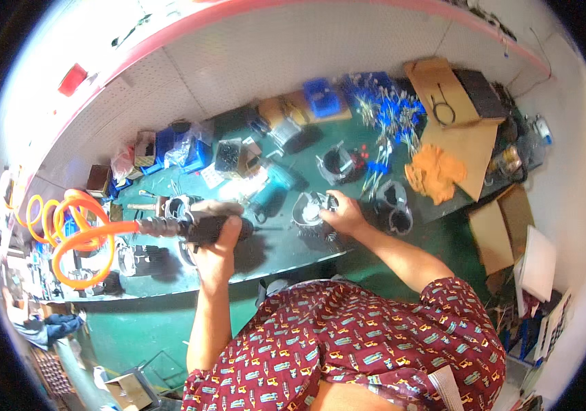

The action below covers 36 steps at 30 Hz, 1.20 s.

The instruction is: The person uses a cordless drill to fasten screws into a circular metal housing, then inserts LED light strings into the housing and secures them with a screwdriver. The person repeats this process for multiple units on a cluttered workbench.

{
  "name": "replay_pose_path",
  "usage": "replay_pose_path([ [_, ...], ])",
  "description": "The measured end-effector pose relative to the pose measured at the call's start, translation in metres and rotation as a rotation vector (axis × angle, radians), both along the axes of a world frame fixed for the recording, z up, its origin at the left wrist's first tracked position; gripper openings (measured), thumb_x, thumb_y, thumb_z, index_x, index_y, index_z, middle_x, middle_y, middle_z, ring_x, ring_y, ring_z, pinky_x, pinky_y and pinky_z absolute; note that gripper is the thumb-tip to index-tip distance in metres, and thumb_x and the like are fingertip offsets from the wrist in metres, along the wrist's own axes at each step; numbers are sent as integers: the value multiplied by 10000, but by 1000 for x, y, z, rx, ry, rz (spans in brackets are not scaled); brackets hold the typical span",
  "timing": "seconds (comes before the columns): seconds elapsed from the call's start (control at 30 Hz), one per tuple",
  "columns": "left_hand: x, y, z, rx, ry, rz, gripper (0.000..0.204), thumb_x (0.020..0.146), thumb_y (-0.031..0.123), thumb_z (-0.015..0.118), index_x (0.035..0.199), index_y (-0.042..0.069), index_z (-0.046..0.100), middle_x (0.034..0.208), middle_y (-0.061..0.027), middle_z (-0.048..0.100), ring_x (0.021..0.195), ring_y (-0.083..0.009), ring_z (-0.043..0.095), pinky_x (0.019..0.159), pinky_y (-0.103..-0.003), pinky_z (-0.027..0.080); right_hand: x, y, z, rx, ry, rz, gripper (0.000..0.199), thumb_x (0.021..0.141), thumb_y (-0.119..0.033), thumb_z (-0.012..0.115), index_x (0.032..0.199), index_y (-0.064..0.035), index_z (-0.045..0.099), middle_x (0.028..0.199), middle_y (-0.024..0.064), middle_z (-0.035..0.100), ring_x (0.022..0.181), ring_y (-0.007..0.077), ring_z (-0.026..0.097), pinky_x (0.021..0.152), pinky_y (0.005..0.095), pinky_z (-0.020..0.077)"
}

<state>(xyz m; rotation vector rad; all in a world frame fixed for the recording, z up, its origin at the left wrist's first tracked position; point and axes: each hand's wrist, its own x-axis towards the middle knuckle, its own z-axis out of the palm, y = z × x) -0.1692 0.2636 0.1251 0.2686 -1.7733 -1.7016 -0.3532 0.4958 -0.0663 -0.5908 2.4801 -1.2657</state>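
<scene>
Shirt (375, 335) below; on the counter (286, 250) my left fingers (219, 241) grip the air tool (197, 226); right fingers (342, 214) clamp the housing (312, 209); taut hose (77, 236) could tug my aim, I judge.

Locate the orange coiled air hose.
In the head view, the orange coiled air hose hangs at the bench's left end, running into the black air tool gripped by the left hand.

- The person is wearing a short-sleeved dark red shirt (354, 335), filling the lower middle of the frame.
- Small yellow, teal and white vehicle prints are covering it all over.
- Both forearms are showing bare below the sleeves.
</scene>
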Motion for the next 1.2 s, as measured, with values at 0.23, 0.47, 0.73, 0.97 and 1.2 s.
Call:
replay_pose_path([
  [0.23, 47, -3, -22, 275, 39, 45, 231, 815, -43, 704, 1012, 37, 615, 1004, -79, 680, 951, -176, 626, 884, -352, 498, -45, -79, 178, -104, 230, 322, 701, 748, -361, 750, 1288, 56, 591, 1058, 234, 720, 924, 280, 719, 809, 376, 559],
  [0.47, 47, -25, -37, 278, -29, -55, 327, 823, -64, 724, 1093, 38, 571, 1017, -91, 680, 947, -163, 649, 872, -329, 527, -54, -97, 125, 16, -16, 222, 629, 730, -348, 734, 1212, 47, 646, 905, 166, 723, 744, 217, 684, 674, 355, 558],
  [0.73, 42, -41, -62, 309, -156, -36, 239, 830, -13, 725, 1045, 43, 638, 972, -27, 658, 879, -117, 615, 784, -284, 515, 0, -46, 72, 156, -236, -29, 679, 728, -326, 754, 1287, 26, 598, 1022, 180, 720, 879, 247, 702, 785, 367, 564],
  [0.97, -19, -119, -69, 714, 2, 244, 317, 822, 48, 744, 1096, 43, 584, 973, -94, 664, 850, -199, 643, 843, -418, 547, 42, -3, 23, -134, 65, -257, 648, 756, -189, 777, 1326, 21, 553, 1198, 171, 663, 1102, 238, 633, 977, 365, 484],
  [1.2, -91, -249, -169, 1045, -28, 391, 178, 883, 126, 721, 980, 27, 610, 892, -83, 666, 781, -237, 646, 777, -377, 563, 61, 26, -32, -251, 87, -371, 657, 779, -75, 722, 1376, 49, 480, 1255, 151, 598, 1155, 235, 573, 1023, 363, 444],
])
